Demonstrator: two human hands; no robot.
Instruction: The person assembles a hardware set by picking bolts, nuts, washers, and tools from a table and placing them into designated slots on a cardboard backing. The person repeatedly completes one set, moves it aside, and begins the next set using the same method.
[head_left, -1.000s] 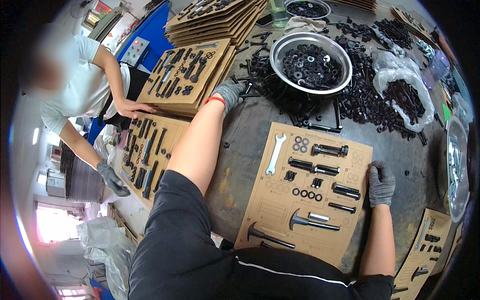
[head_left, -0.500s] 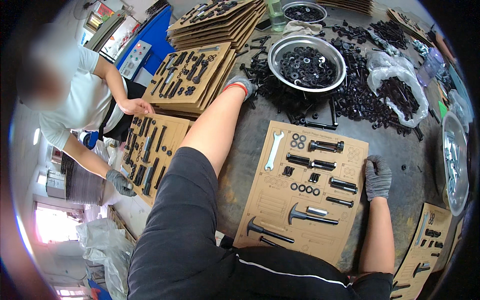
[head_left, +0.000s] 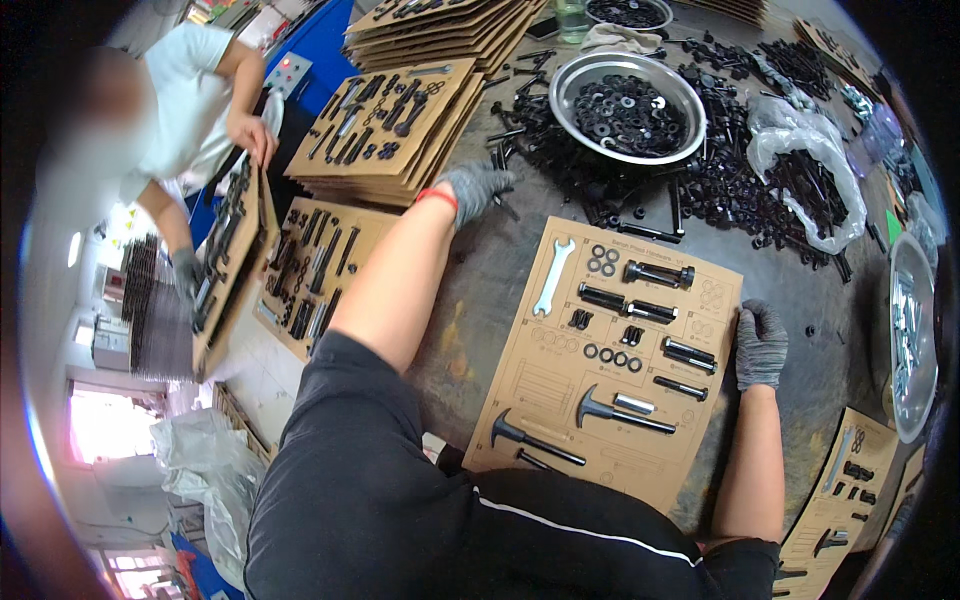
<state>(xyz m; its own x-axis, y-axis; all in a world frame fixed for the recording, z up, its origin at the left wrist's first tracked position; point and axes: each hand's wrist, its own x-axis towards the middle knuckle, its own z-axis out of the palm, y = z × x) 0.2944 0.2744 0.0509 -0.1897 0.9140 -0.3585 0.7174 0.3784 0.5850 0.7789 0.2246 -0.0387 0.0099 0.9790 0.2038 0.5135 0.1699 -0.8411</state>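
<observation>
In front of me lies a cardboard panel (head_left: 630, 450) carrying a pale open-end wrench (head_left: 554, 277), black rings, bolts and hammer-shaped pieces. My left hand (head_left: 476, 190), in a grey glove with a red band at the wrist, is over the table beyond the panel's upper left corner. Its fingers are closed around a black bolt (head_left: 507, 208), whose end sticks out beneath them. Beside the panel's right edge rests my right hand (head_left: 762, 345), gloved in grey too, with its fingers curled in; what they hold, if anything, is hidden.
A metal bowl of black washers (head_left: 558, 120) stands amid heaped black bolts and nuts (head_left: 715, 195). Filled panels are stacked (head_left: 400, 130) at the far left, where a co-worker (head_left: 190, 100) holds one. A clear plastic bag (head_left: 765, 145) and a metal tray (head_left: 925, 405) are at right.
My left hand has come back from the bolt heap toward me, with a bolt showing at its fingers. My right hand's fingers have curled in. The co-worker has lifted a panel upright.
</observation>
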